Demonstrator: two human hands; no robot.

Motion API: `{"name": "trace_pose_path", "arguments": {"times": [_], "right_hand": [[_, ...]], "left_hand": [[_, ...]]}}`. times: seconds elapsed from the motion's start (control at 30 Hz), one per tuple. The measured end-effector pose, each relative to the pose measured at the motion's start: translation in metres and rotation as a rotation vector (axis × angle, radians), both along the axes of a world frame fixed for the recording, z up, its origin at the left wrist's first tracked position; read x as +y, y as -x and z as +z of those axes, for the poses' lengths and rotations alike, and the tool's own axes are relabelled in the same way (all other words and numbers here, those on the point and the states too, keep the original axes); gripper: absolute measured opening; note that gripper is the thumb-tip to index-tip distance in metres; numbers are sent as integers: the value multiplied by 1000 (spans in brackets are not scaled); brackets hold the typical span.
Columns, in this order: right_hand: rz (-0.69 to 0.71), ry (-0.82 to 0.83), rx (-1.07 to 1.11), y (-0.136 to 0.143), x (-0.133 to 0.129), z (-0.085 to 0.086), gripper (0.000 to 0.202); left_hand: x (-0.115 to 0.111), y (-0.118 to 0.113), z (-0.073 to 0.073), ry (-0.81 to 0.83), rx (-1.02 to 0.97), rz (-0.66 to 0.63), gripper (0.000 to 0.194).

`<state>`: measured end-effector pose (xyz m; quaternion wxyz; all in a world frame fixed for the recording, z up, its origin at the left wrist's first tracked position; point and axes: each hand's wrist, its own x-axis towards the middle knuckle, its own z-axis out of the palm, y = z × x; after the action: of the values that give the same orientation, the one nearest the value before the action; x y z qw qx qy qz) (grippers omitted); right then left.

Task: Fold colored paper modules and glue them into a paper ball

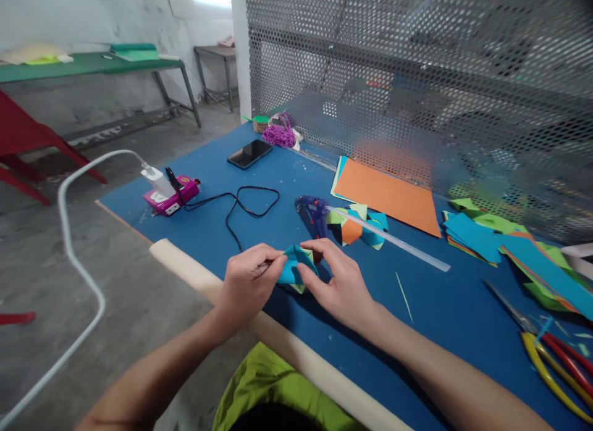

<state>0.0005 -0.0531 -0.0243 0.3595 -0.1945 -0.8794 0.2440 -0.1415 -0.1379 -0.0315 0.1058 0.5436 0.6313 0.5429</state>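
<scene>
A small folded piece of blue and light green paper (291,267) is held between both hands above the table's near edge. My left hand (250,280) pinches its left side with thumb and fingertips. On the right side, my right hand (337,283) grips it, thumb in front and fingers behind. Just beyond the hands, a dark blue glue gun (315,212) with a long clear glue stick (393,239) lies against a folded paper piece in green, orange and blue (353,228).
Orange sheets (389,193) lie by the perforated metal panel (370,79). Paper strips (546,264) and scissors (537,344) are at right. A phone (250,154), purple string (279,136) and pink power adapter (171,196) with cables are at left. A pale roll (296,351) runs along the near edge.
</scene>
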Motion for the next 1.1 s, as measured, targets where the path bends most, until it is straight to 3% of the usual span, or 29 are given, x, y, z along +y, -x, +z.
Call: {"name": "trace_pose_path", "arguments": {"times": [0.07,0.23,0.37,0.57,0.83,1.1], "right_hand": [[-15,54,-12,0,1,1,2],[25,84,-52,1,3,2,11],[74,59,-66,1,3,3,8],[34,152,-68,-2,1,7,7],[27,168,-15,-1,4,1,15],[0,153,58,-3,4,1,3]], "left_hand": [[-1,-2,-2,5,-61,-5,15],[-1,-2,-1,188,-365,-143,13],[2,-1,3,224,-242,-150,16],[4,-5,2,186,-166,-7,15],[3,-6,-2,152,-105,-50,17],[5,-3,1,167,-223,13,16]]}}
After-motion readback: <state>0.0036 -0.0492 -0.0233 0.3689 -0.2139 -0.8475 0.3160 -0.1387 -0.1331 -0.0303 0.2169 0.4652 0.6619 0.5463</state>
